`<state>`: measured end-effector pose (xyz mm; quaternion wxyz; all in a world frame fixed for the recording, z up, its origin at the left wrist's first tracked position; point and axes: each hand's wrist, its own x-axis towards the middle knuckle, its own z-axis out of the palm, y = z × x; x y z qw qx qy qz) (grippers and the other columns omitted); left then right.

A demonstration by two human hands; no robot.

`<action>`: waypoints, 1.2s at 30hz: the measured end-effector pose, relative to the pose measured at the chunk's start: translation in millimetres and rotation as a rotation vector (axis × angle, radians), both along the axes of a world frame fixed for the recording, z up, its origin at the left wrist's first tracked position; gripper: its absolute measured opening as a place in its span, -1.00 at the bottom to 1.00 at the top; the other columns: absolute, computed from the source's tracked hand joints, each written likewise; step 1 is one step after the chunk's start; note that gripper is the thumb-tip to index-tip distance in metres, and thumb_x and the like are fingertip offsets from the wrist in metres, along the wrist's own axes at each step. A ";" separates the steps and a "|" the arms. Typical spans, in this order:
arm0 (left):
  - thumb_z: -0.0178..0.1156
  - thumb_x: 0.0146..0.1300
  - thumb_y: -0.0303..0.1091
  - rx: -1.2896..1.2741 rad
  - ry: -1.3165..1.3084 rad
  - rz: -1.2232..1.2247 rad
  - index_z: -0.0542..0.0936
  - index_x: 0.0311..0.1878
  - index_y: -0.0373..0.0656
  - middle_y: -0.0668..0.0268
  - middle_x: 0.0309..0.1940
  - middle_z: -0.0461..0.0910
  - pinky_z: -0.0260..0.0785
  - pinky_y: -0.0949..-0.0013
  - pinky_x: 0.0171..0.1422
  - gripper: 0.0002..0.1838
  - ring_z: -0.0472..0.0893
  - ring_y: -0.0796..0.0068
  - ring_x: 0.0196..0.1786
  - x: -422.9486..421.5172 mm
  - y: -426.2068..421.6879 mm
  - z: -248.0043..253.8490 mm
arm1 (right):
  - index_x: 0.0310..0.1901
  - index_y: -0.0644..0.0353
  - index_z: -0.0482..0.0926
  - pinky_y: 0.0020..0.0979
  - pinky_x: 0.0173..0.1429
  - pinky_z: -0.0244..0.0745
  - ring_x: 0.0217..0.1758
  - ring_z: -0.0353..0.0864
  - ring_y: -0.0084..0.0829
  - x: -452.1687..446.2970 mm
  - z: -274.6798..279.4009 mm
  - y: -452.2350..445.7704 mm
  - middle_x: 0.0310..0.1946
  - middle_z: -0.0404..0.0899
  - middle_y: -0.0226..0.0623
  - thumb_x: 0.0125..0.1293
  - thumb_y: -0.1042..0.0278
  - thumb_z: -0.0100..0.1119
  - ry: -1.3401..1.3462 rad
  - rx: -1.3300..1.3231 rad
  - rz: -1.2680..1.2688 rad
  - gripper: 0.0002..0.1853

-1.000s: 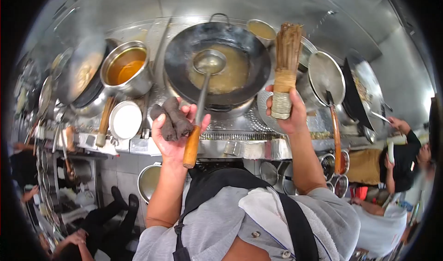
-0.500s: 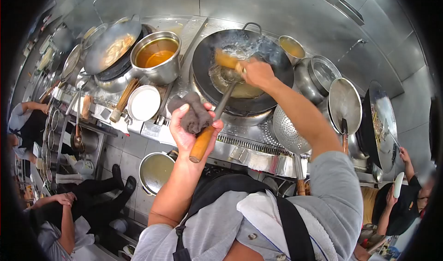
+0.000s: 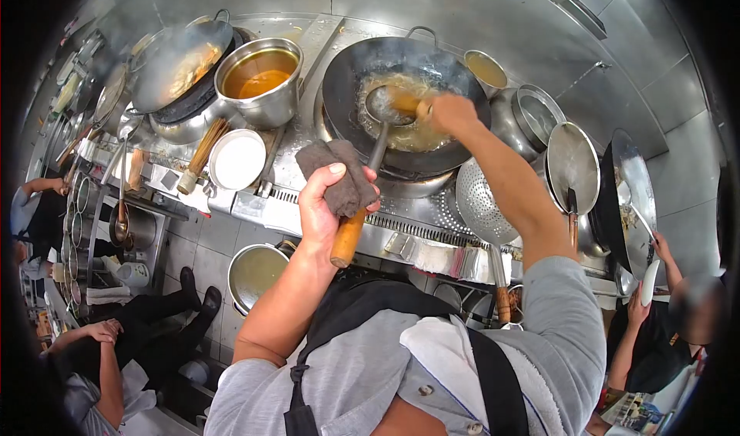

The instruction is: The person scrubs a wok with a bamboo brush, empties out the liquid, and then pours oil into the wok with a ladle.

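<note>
My left hand (image 3: 324, 208) is closed around a folded dark cloth (image 3: 337, 178) together with the wooden handle of a ladle (image 3: 381, 144). The ladle's bowl rests inside a large black wok (image 3: 347, 74) that holds bubbling, cloudy liquid. Over the wok, my right hand (image 3: 451, 114) grips a bamboo brush (image 3: 404, 101), whose bristles are at the ladle bowl and partly blurred. My right fingers wrap its bound end.
Left of the wok stand a pot of orange liquid (image 3: 297, 89), a white bowl (image 3: 237, 160), another brush (image 3: 202, 154) and a steaming wok (image 3: 154, 89). A perforated skimmer (image 3: 479, 202) and a strainer (image 3: 573, 166) are right. Other people are at both sides.
My right hand has brought the brush from upright beside the wok down to the ladle bowl. My left hand still holds the cloth and ladle. The view has turned.
</note>
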<state>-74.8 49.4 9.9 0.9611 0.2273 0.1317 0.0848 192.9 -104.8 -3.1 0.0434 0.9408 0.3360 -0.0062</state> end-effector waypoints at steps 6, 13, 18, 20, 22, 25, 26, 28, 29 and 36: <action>0.24 0.10 -0.27 0.406 0.003 -0.202 0.49 0.12 -0.31 0.11 -0.26 0.67 0.55 0.22 -0.09 -0.49 0.67 0.27 -0.20 -3.0 20.8 -7.1 | -0.09 0.02 0.70 -0.02 -0.02 0.64 -0.07 0.73 0.00 15.7 4.6 -5.8 -0.10 0.67 0.04 0.31 0.20 0.07 -0.064 -0.195 0.015 -0.73; 0.31 0.00 -0.40 0.516 -0.021 -0.360 0.38 0.29 -0.24 0.20 -0.20 0.58 0.52 0.26 -0.07 -0.30 0.64 0.34 -0.20 -5.0 30.7 3.6 | -0.17 0.19 0.73 -0.06 -0.09 0.66 -0.09 0.75 -0.09 19.9 15.9 -17.9 -0.10 0.70 -0.05 0.28 0.17 0.11 -0.086 -0.179 0.137 -0.69; 0.31 -0.01 -0.41 0.521 -0.012 -0.359 0.36 0.30 -0.25 0.20 -0.18 0.58 0.52 0.28 -0.06 -0.28 0.64 0.34 -0.21 -5.2 24.8 1.3 | -0.23 0.18 0.75 -0.14 -0.12 0.67 -0.12 0.76 -0.12 0.2 14.4 -5.4 -0.17 0.71 -0.08 0.32 0.22 0.06 -0.069 -0.318 0.208 -0.71; 0.30 0.00 -0.41 0.502 -0.015 -0.320 0.36 0.31 -0.25 0.19 -0.18 0.58 0.52 0.27 -0.05 -0.28 0.64 0.32 -0.20 -6.1 21.0 0.6 | -0.23 0.18 0.75 -0.11 -0.11 0.67 -0.12 0.76 -0.12 12.7 16.3 -3.0 -0.17 0.71 -0.08 0.32 0.27 0.06 -0.253 -0.250 0.186 -0.73; 0.29 0.00 -0.40 0.455 -0.012 -0.272 0.36 0.31 -0.26 0.19 -0.19 0.58 0.53 0.26 -0.05 -0.28 0.65 0.31 -0.19 -6.8 18.4 1.8 | -0.22 0.17 0.75 -0.10 -0.09 0.67 -0.11 0.77 -0.13 8.6 28.6 3.2 -0.16 0.72 -0.09 0.31 0.29 0.06 -0.353 -0.202 0.200 -0.74; 0.25 0.07 -0.29 0.311 -0.007 -0.198 0.46 0.20 -0.27 0.12 -0.25 0.62 0.55 0.21 -0.08 -0.42 0.67 0.28 -0.22 -8.6 12.4 -11.0 | -0.19 0.18 0.75 -0.09 -0.10 0.67 -0.10 0.75 -0.07 7.5 10.8 2.4 -0.17 0.70 -0.07 0.27 0.33 0.08 -0.245 -0.312 0.259 -0.74; 0.24 0.09 -0.25 0.254 -0.010 -0.170 0.49 0.17 -0.27 0.10 -0.26 0.62 0.56 0.20 -0.09 -0.45 0.67 0.27 -0.23 -6.6 12.7 -15.8 | -0.18 0.18 0.75 -0.08 -0.11 0.67 -0.10 0.74 -0.05 18.0 11.9 5.5 -0.17 0.70 -0.07 0.27 0.34 0.08 -0.189 -0.368 0.259 -0.74; 0.22 0.14 -0.14 0.061 -0.034 -0.085 0.55 0.02 -0.22 0.10 -0.27 0.64 0.51 0.17 -0.18 -0.56 0.66 0.26 -0.27 -4.5 7.5 -16.8 | -0.17 0.21 0.73 -0.11 -0.12 0.68 -0.11 0.74 -0.05 22.4 39.9 18.7 -0.16 0.67 -0.04 0.29 0.30 0.08 -0.210 -0.201 0.101 -0.74; 0.22 0.14 -0.11 -0.034 -0.056 -0.050 0.56 -0.01 -0.19 0.13 -0.26 0.64 0.48 0.18 -0.20 -0.57 0.66 0.27 -0.27 -5.3 4.6 -16.6 | -0.15 0.21 0.72 -0.12 -0.13 0.68 -0.10 0.74 -0.06 19.3 40.8 19.3 -0.15 0.67 -0.03 0.31 0.29 0.07 -0.302 -0.133 0.118 -0.73; 0.23 0.17 -0.04 -0.250 -0.068 0.049 0.59 -0.12 -0.10 0.22 -0.26 0.65 0.41 0.22 -0.26 -0.64 0.63 0.35 -0.27 -7.2 -3.9 1.8 | -0.07 0.11 0.66 -0.07 -0.12 0.66 -0.10 0.72 -0.01 11.5 -10.6 15.2 -0.14 0.64 -0.02 0.37 0.25 0.02 -0.244 -0.080 0.226 -0.74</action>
